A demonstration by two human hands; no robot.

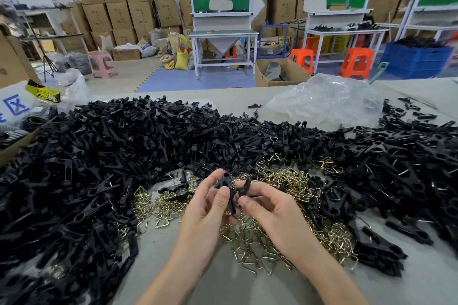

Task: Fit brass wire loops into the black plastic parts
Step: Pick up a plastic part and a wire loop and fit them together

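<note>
Nearest to me are the person's two bare forearms, reaching out over the pale grey-green table top [223, 287] to meet at its middle. The left hand [207, 205] pinches a small black plastic clip piece [223, 181] between thumb and curled fingers. The right hand [269, 207] pinches a second black plastic piece [247, 184] the same way, and the two pieces touch or nearly touch between the fingertips. Whether a wire loop is already caught between them I cannot tell (the thumbs hide that spot). Directly beneath and around the hands lies the loose heap of bent brass wire loops [250, 238], and ringing that, left, right and behind, is the great dark pile of black plastic parts [99, 156]. A crumpled clear plastic bag [327, 101] sits beyond the pile. My guess is that this is the lining-up step, with the pieces being mated before a loop goes on. The next move would call for holding the pair steady in one hand and springing a loop over its slots.
</note>
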